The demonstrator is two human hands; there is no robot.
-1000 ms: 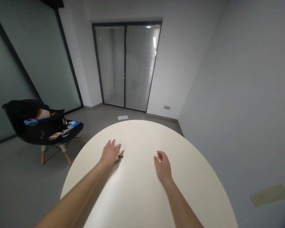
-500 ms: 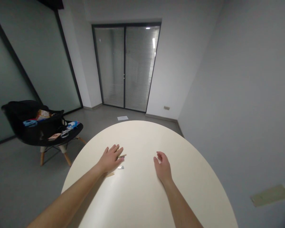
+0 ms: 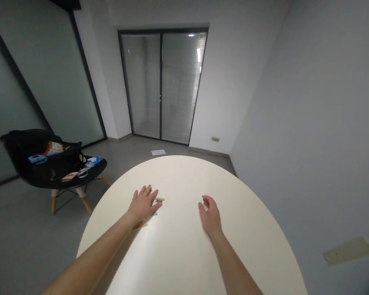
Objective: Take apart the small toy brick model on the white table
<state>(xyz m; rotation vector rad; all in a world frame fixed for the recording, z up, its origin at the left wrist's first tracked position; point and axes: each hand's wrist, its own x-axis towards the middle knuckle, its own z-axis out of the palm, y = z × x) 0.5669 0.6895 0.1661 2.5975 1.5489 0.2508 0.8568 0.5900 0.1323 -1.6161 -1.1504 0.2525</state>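
My left hand lies palm down with its fingers spread on the left part of the white table. Between its thumb and index finger a thin wooden stick shows, with a small dark piece close below it. Beneath the thumb a small silvery flat piece is partly covered. By the wrist, more light wooden sticks are partly hidden. My right hand rests on its side farther right, fingers loosely curled and thumb apart, with nothing visible in it.
The round white table curves away ahead of me. Beyond its left side stands a black chair loaded with a bag and small items. A white sheet lies on the floor behind the table. A wall rises on the right.
My left hand has shifted slightly and covers more of the silvery piece. The wooden stick near its index finger shows more fully. My right hand stays in place.
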